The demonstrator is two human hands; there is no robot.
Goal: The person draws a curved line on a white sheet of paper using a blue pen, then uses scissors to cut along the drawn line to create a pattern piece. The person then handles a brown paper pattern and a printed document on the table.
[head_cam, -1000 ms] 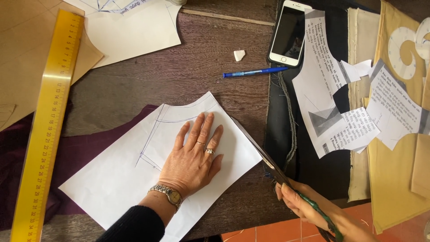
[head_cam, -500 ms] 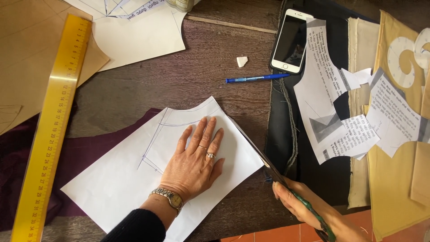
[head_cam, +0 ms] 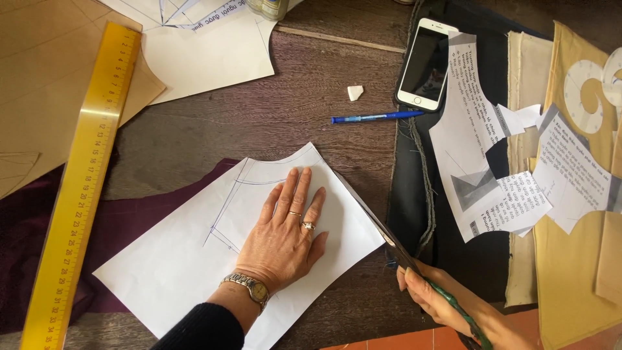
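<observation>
My left hand [head_cam: 282, 236] lies flat, fingers apart, on a white paper pattern [head_cam: 194, 259] with blue drawn lines, pressing it down over dark purple fabric [head_cam: 129, 223] on the wooden table. My right hand [head_cam: 440, 301] grips green-handled scissors [head_cam: 402, 256] at the paper's right edge. The blades run up along that edge. A watch is on my left wrist and rings are on two fingers.
A long yellow ruler [head_cam: 81, 185] lies at the left. A blue pen [head_cam: 376, 117], a bit of white chalk [head_cam: 354, 92] and a phone [head_cam: 424, 61] sit behind. Black fabric [head_cam: 414, 194], cut printed paper pieces [head_cam: 479, 155] and tan pattern card [head_cam: 576, 259] lie at the right.
The view has shifted slightly. My right hand and the scissors have edged up along the paper's right edge. The left hand stays pressed on the paper.
</observation>
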